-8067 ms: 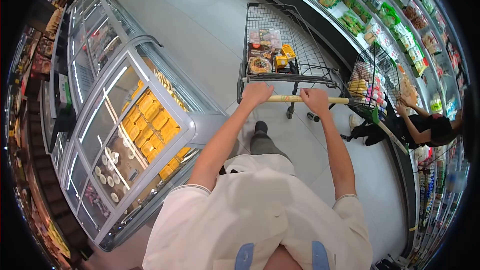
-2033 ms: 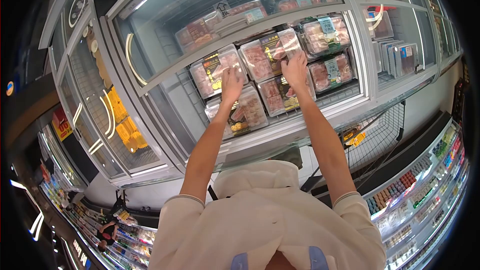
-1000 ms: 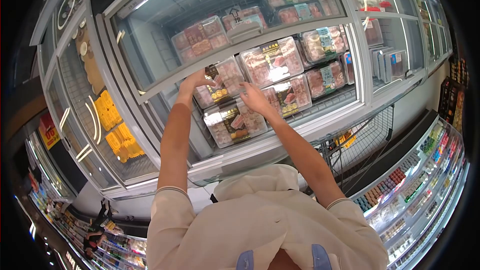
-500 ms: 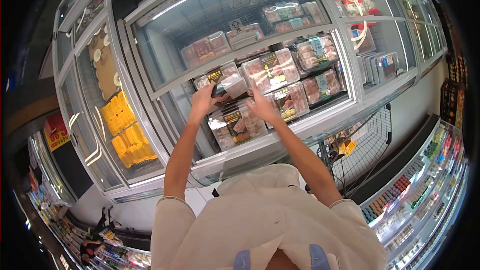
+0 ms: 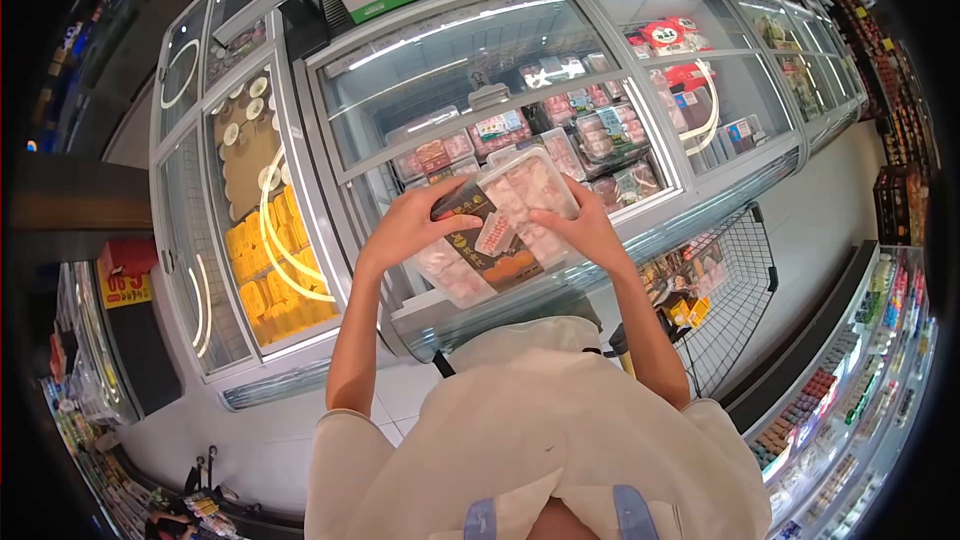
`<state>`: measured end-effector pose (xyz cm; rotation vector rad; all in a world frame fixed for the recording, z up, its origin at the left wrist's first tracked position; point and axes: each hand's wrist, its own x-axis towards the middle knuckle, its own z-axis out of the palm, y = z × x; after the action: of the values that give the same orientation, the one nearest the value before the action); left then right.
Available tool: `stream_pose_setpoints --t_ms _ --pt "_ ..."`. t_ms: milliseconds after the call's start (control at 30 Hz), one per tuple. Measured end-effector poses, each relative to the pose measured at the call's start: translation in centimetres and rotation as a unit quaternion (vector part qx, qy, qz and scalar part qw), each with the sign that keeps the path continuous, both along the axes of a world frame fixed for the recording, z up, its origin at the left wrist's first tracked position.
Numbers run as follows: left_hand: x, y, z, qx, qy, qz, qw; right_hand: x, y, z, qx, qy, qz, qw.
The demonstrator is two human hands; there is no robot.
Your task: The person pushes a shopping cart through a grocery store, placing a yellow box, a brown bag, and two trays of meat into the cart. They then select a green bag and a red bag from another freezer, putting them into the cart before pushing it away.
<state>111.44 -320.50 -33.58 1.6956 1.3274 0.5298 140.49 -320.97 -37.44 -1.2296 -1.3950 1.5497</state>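
A clear plastic pack of frozen meat (image 5: 518,198), wrapped in a dark printed label band, is held between both my hands above the front edge of the open freezer. My left hand (image 5: 412,228) grips its left side, thumb lying on the label. On the opposite side my right hand (image 5: 588,228) has its thumb pressed on the clear lid and its fingers behind. Inside the freezer, more meat packs (image 5: 610,130) lie in rows behind the held one. The underside of the held pack is hidden.
A sliding glass lid (image 5: 450,60) covers the freezer's far part. Yellow packs (image 5: 262,250) fill the neighbouring freezer on the left. A wire shopping cart (image 5: 735,290) with goods inside stands at the right. Stocked shelves (image 5: 830,390) run along the lower right.
The meat pack has been lifted out of the freezer and brought nearer to me, its label facing up. Both hands moved back with it, and my view has shifted.
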Motion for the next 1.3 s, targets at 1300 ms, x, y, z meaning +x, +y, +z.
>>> stream_pose_setpoints --t_ms 1300 --pt "6.3 -15.9 -2.3 -0.152 -0.409 0.24 0.867 3.6 -16.4 2.3 -0.017 0.091 -0.258 0.962"
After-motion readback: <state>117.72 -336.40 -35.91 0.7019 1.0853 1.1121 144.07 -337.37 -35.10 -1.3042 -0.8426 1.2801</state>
